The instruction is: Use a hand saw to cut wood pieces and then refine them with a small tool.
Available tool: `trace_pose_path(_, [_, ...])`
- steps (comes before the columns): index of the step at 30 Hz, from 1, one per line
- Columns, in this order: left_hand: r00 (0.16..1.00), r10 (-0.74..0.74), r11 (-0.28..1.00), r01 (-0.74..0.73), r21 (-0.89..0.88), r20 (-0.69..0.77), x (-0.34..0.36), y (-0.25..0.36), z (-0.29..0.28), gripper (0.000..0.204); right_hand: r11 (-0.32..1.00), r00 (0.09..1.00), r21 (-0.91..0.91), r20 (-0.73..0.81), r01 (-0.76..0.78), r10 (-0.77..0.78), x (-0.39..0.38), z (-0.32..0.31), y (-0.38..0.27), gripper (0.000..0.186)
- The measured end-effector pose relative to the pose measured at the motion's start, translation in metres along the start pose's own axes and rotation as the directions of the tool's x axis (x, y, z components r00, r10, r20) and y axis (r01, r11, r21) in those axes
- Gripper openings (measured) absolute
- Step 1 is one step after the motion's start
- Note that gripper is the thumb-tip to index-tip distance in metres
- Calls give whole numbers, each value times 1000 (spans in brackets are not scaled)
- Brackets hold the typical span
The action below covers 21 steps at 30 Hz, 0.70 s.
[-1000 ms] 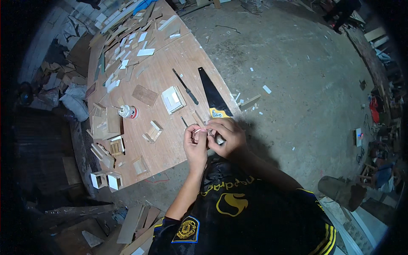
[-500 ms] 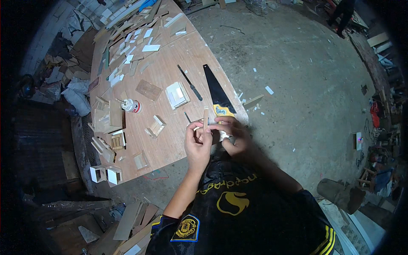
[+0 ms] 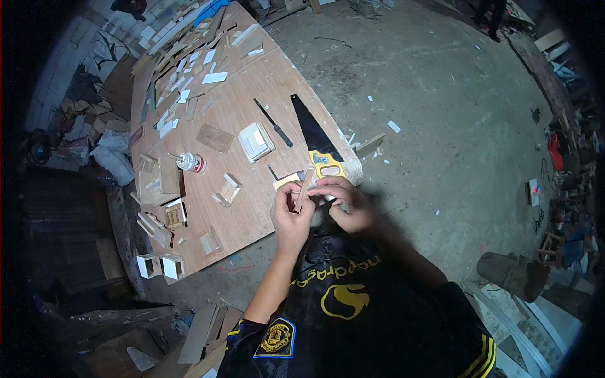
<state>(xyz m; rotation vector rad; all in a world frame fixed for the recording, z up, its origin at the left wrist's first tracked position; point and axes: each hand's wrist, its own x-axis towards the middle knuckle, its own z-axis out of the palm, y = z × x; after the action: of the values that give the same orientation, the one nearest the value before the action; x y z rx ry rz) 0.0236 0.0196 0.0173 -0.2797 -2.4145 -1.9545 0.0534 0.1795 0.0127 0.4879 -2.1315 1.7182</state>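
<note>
Close to my body, at the table's near edge, my left hand (image 3: 291, 217) pinches a thin wooden strip (image 3: 304, 188) that points up and slightly right. My right hand (image 3: 348, 205) is beside it, fingers curled, with the fingertips against or very near the strip's side. A small whitish bit shows under the right fingers; what they hold is mostly hidden. Just beyond the hands lies a handsaw (image 3: 309, 129) with a black blade and yellow handle. A pale wood block (image 3: 287, 181) is partly covered by my left hand.
On the wooden table (image 3: 252, 208) are a dark slim tool (image 3: 273, 123), a stack of white-topped pieces (image 3: 256, 142), a white glue pot (image 3: 191, 162) and a brown rectangular board (image 3: 214, 138). Small wooden assemblies (image 3: 227, 189) stand to the left. Scattered offcuts (image 3: 214, 78) cover the far end.
The wooden strip has tilted further right at its top. My hands stay close together, the right fingers shifting slightly. The view has turned a little, so the table appears shifted left.
</note>
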Motion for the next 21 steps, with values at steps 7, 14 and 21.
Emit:
trace_pose_path(7, [973,-127,989,109,101,194,2,-2,-3,19,906,983,-419,-135,57,-125,0,-16,-15,47])
trace_pose_path(14, [868,-246,961,276,-9,431,16,5,-7,13,812,980,-550,150,193,-131,9,-45,-9,37])
trace_pose_path(21, [594,-479,798,601,40,646,31,21,-12,11,884,945,-401,303,240,-120,9,-62,-6,25])
